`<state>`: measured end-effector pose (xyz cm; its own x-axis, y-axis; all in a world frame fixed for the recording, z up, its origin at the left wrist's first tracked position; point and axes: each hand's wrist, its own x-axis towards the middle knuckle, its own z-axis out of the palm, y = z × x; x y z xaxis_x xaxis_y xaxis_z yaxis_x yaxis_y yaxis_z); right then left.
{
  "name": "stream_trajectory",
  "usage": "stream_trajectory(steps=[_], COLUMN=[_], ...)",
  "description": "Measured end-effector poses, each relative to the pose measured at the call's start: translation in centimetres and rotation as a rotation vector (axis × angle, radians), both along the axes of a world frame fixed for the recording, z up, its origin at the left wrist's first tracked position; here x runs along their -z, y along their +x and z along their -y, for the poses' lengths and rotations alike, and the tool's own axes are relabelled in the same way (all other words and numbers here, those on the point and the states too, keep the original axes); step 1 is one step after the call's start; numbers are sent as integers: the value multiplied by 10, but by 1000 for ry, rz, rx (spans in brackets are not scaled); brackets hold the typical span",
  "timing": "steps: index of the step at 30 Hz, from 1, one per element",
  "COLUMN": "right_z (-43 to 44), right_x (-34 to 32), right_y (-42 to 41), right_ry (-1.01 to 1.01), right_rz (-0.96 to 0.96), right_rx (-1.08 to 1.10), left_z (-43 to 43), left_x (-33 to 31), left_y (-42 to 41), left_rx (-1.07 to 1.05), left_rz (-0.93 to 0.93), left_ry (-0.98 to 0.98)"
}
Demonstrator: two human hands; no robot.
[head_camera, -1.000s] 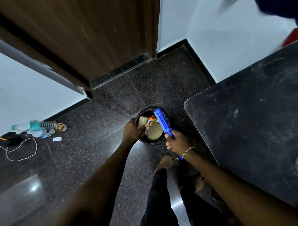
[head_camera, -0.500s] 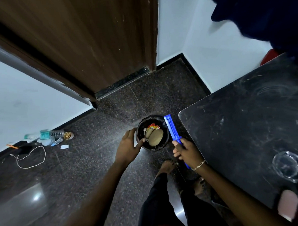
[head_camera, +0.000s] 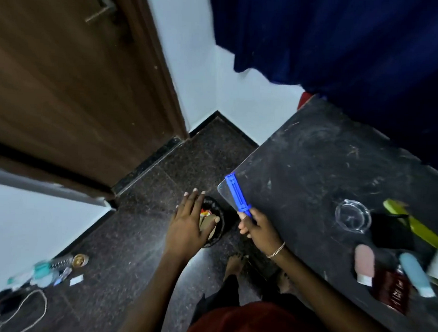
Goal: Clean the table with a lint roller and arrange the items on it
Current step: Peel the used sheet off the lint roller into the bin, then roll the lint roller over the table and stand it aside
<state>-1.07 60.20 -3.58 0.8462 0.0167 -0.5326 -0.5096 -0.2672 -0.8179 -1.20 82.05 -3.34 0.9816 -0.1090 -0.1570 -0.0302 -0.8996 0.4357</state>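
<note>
Vs 0.5 s ago: L hand (head_camera: 190,223) had lifted off bin (head_camera: 217,230) rim, fingers spread w/ nothing held, R hand (head_camera: 259,229) clamped on blue lint roller (head_camera: 237,193), raised to table (head_camera: 311,184) corner.

bin (head_camera: 217,230) on floor (head_camera: 126,237) just off tabletop's (head_camera: 312,169) left corner | glass dish (head_camera: 352,218) mid tabletop, near right edge | two tubes (head_camera: 364,264) at near-right corner | bottles (head_camera: 45,271), cord (head_camera: 21,310) on floor, far left by wall
</note>
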Motion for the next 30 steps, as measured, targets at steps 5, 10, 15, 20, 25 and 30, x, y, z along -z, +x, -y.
stream_trajectory(steps=[5, 10, 15, 20, 25, 30], right_z=[34, 85, 143, 199, 255, 306], right_x=[-16, -29, -40, -48, -55, -61], right_y=[-6, -17, -39, -75, -116, -155], right_ry=[33, -6, -63, -106, -124, -87], right_rz=[36, 103, 163, 181, 180, 203], right_rx=[145, 289, 419, 580, 758, 933], left_z=[43, 93, 160, 237, 314, 397], left_x=[-20, -31, -39, -48, -53, -57], left_y=[26, 42, 55, 57, 45, 23], left_rx=[147, 290, 484, 644, 805, 980], left_rz=[52, 94, 100, 133, 171, 210], left_ry=[25, 40, 35, 21, -1, -122])
